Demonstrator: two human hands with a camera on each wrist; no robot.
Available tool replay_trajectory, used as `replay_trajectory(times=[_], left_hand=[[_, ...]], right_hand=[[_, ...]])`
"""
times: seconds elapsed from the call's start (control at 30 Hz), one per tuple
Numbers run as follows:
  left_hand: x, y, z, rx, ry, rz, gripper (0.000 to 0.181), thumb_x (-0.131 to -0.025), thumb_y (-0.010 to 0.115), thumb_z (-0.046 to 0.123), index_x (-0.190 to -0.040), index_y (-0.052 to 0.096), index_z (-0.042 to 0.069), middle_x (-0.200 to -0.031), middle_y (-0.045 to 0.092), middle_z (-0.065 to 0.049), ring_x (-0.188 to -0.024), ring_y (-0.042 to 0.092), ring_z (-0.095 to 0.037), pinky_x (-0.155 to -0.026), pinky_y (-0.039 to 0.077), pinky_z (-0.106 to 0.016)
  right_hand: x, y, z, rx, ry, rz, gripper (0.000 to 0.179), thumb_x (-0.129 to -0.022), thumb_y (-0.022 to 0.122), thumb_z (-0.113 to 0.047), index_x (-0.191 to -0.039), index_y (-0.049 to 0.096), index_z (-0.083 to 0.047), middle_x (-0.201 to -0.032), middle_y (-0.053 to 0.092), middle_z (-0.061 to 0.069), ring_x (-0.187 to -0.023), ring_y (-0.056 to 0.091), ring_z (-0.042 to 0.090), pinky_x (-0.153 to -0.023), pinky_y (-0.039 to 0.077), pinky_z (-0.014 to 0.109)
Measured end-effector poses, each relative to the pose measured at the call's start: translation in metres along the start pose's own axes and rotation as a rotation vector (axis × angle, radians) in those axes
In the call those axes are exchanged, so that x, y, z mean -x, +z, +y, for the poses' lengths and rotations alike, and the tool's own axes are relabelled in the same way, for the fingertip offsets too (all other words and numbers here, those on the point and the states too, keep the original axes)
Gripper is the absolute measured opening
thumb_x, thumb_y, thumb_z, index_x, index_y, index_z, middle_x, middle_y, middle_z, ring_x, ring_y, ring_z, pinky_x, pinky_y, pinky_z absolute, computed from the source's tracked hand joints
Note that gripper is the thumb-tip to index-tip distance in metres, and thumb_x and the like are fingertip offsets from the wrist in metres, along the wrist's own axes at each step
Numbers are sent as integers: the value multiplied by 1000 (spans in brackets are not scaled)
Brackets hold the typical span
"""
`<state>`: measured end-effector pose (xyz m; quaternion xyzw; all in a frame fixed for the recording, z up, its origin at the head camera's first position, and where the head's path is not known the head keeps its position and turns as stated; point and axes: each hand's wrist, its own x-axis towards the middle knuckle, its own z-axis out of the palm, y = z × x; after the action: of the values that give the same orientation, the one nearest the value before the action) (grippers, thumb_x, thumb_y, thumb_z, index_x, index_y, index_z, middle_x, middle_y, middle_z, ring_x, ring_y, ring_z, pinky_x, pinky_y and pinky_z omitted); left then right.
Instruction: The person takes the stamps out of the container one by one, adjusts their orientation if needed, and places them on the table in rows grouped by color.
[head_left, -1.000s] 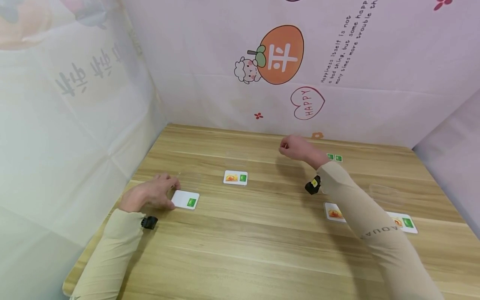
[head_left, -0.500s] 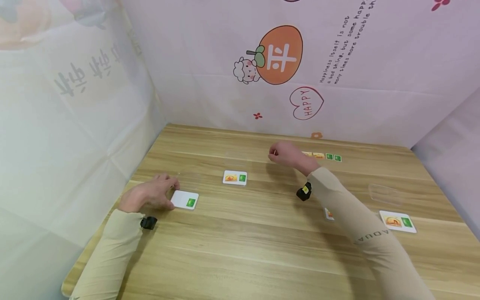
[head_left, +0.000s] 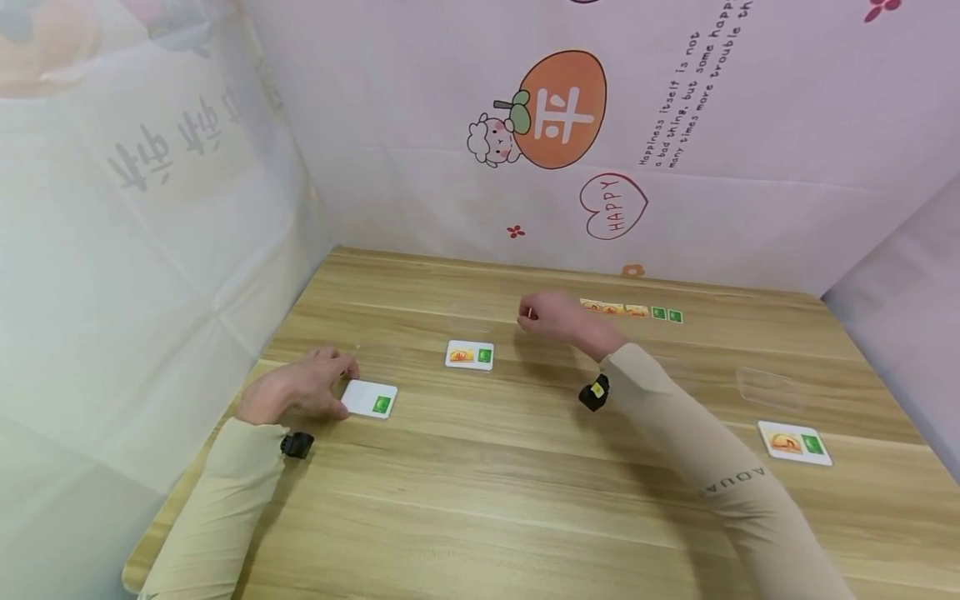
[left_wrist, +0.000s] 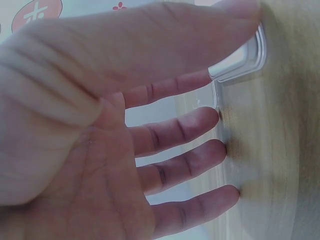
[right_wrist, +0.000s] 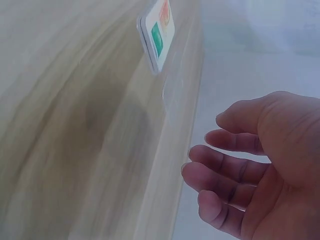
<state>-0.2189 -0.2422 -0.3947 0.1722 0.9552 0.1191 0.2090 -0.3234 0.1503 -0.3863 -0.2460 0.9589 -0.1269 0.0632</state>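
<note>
On the left of the table, my left hand (head_left: 300, 385) grips a flat white case (head_left: 371, 399) by its edges between thumb and index finger. The case has a green picture in one corner. In the left wrist view the other fingers (left_wrist: 190, 165) reach out with their tips at the tabletop. My right hand (head_left: 553, 317) is above the far middle of the table. Its fingers (right_wrist: 215, 172) are loosely bent, thumb near the index fingertip, and nothing shows between them. Just right of it lies a row of small orange picture stickers (head_left: 637, 312) and green stickers (head_left: 676, 317).
Another white case (head_left: 469, 356) with orange and green pictures lies between the hands. One more such case (head_left: 795, 442) is at the right. Clear plastic lids (head_left: 771, 389) lie behind the cases. A printed cloth wall (head_left: 420, 192) borders the table's far edge.
My right hand has moved left along the far side, uncovering the orange stickers, while its forearm now hides a white case seen before. My left hand has stayed in place.
</note>
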Motion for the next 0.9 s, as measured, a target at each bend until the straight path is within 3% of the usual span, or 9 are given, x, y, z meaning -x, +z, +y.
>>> replay_trajectory(times=[0.27, 0.9], left_hand=[[0, -1, 0, 3, -9, -3, 47, -81, 79, 24, -119, 54, 15, -134, 45, -18, -118, 42, -34, -95, 42, -55], [1, -1, 0, 20, 4, 4, 46, -81, 79, 23, -118, 55, 14, -137, 45, -17, -116, 42, -33, -94, 42, -54]], right_hand=[[-2, 5, -19, -46, -6, -37, 17, -97, 58, -24, -103, 67, -10, -92, 67, 4, -79, 57, 18, -72, 49, 32], [-14, 24, -67, -80, -122, -66, 19, -99, 56, -24, -105, 68, -10, -92, 68, 3, -76, 57, 14, -69, 48, 27]])
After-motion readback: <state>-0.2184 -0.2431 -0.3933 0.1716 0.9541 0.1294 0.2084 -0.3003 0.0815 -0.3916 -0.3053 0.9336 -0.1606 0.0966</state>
